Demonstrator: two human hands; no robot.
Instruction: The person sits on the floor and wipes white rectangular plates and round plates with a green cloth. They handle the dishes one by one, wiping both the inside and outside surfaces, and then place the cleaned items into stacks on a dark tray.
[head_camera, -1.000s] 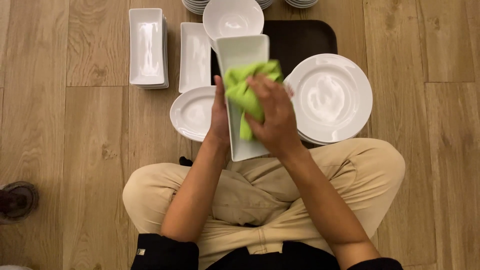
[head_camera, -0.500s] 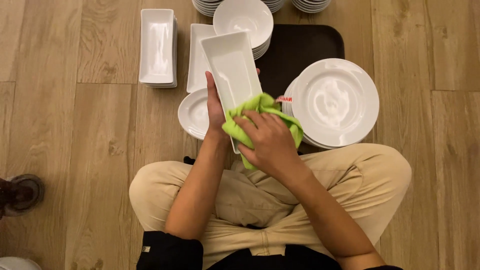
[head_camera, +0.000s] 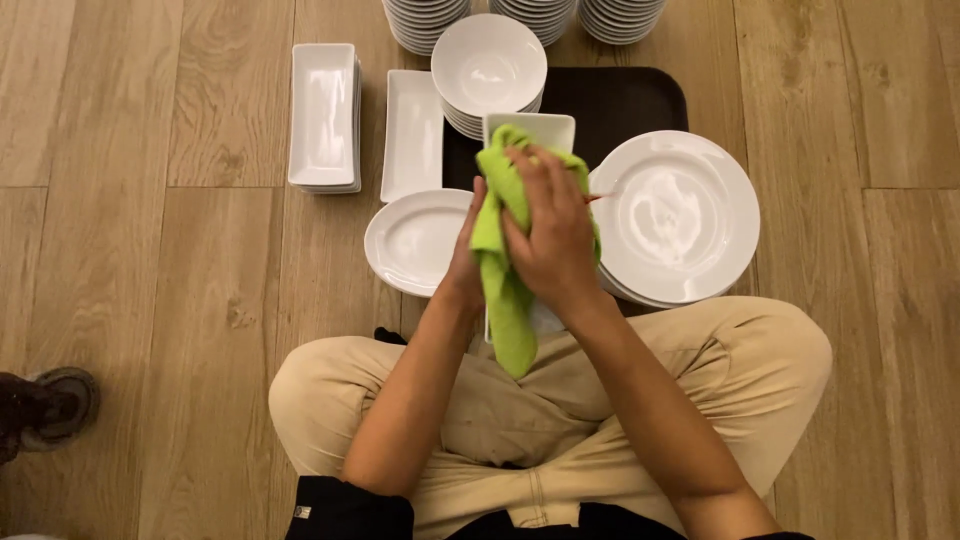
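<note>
While the right hand (head_camera: 555, 235) presses a lime-green cloth (head_camera: 505, 260) at frame centre, its fingers (head_camera: 530, 175) lie spread over it. The left hand (head_camera: 468, 262) grips the long white rectangular ceramic dish (head_camera: 535, 128) beneath, fingers hidden. No labels show.

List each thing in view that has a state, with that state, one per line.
Rectangular dish: held up by the left hand, mostly covered by cloth.
Green cloth: pressed on the dish by the right hand.
Round plates: stacked.
Bowls: stacked.
Oval plate: flat on floor.
Dark tray: on floor.
</note>
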